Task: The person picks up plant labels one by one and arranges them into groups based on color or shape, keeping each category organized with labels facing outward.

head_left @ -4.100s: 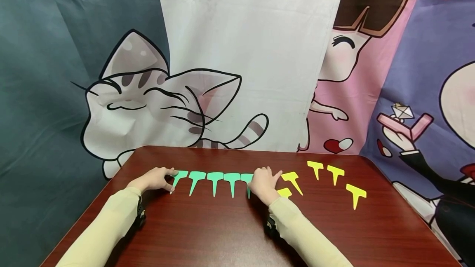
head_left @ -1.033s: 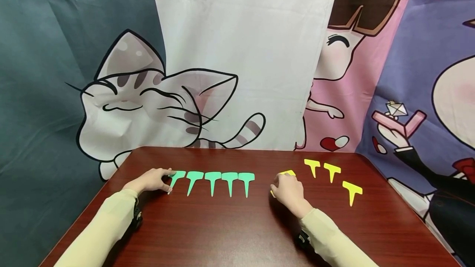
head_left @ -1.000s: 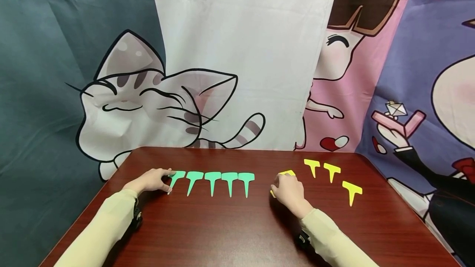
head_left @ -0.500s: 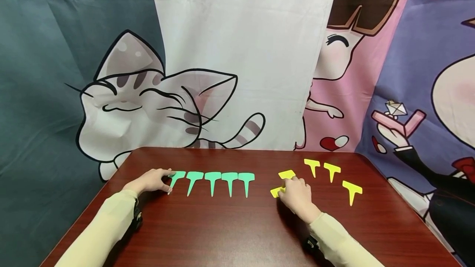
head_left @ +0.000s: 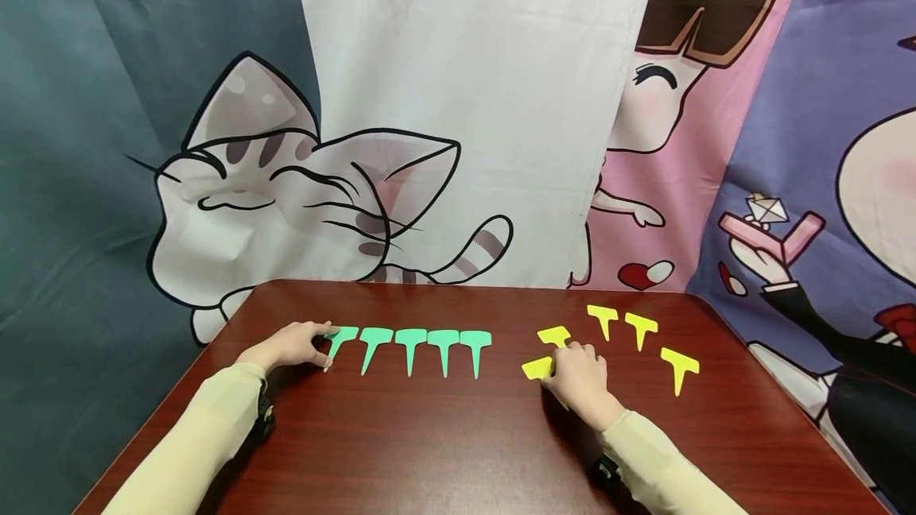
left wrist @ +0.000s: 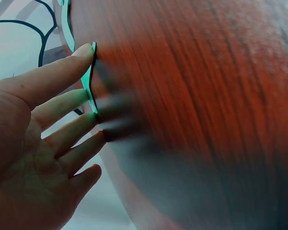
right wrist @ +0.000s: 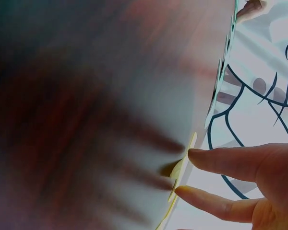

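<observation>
Noting R hand (head_left: 580, 380) slid right, we see more yellow tag (head_left: 535, 369) by its fingertips, can't tell if pinched; L hand (head_left: 292, 346) pinches nearest green tag (head_left: 345, 334); adj. prob. ongoing.

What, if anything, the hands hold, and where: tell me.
Left hand: leftmost green tag, between thumb at its stem and fingers at its bar. Right hand: at the leftmost yellow tag; whether held cannot be told.

a cartoon-printed fabric backdrop (head_left: 458, 62) hangs behind a reddish-brown wooden table (head_left: 401, 451).
</observation>
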Demonstrator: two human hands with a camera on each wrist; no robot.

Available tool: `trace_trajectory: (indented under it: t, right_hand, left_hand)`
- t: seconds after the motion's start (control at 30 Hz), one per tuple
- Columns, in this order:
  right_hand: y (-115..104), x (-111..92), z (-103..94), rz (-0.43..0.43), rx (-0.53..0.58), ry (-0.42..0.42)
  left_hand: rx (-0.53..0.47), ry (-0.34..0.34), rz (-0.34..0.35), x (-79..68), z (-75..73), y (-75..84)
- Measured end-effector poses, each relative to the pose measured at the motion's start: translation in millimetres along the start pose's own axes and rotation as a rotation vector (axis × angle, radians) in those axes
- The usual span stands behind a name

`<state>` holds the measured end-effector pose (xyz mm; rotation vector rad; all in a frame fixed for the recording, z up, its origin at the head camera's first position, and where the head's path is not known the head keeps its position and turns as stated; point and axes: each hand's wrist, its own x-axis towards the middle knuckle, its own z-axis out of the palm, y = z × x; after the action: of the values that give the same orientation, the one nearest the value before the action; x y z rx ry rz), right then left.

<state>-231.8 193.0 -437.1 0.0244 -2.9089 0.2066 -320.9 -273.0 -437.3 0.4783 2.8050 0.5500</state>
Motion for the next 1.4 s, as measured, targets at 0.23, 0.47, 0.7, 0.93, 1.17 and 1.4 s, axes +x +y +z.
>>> trace_trajectory:
  t: [0.23,0.47,0.7,0.93,1.17,1.4]
  right_hand:
    - [2.3,1.1,-1.3,0.015,-0.018,-0.027]
    - [2.7,4.2,-3.0,0.042,-0.016,-0.077]
    - [2.5,5.2,-4.7,0.063,0.002,-0.127]
    - [2.0,4.7,-6.0,0.068,0.017,-0.125]
    - [1.6,4.5,-4.4,0.078,0.020,-0.132]
    - [-0.1,0.7,-4.7,0.082,0.020,-0.127]
  left_hand:
    - [0.007,0.001,0.006,0.1,-0.7,0.9]
    - [0.008,0.002,0.001,0.3,-0.7,0.6]
    - [0.023,-0.004,-0.006,-0.8,-1.4,3.3]
    - [0.026,0.000,-0.005,-2.8,-3.3,5.2]
    - [0.044,0.019,0.017,-0.2,-2.8,1.5]
    - [0.032,0.014,0.022,0.1,-1.4,0.5]
